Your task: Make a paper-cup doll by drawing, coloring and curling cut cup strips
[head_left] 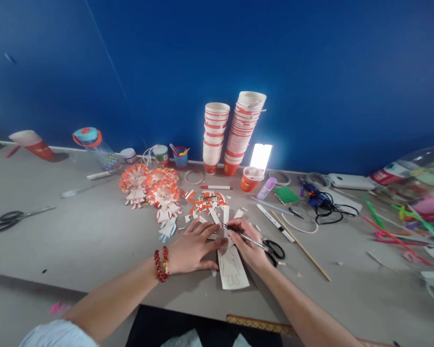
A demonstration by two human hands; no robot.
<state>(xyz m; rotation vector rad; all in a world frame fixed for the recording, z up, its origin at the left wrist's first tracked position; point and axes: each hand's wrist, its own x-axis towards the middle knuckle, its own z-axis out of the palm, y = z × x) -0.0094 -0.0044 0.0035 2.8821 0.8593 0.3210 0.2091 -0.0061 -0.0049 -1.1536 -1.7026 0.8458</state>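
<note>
A strip of white paper lies on the table in front of me, with the pencil-like outline of a dressed figure on its lower part. My right hand grips a clear-barrelled pen, its tip near the upper part of the strip. Spread flat, my left hand rests on the table with its fingers at the strip's left edge. Behind both hands are orange and white paper scraps. Black-handled scissors lie partly hidden beside my right hand. Cut-out paper figures with orange fringes sit to the left.
Two tall stacks of paper cups stand by the blue wall, near a lit phone. A marker, a wooden stick and a glue gun lie right. More scissors lie far left.
</note>
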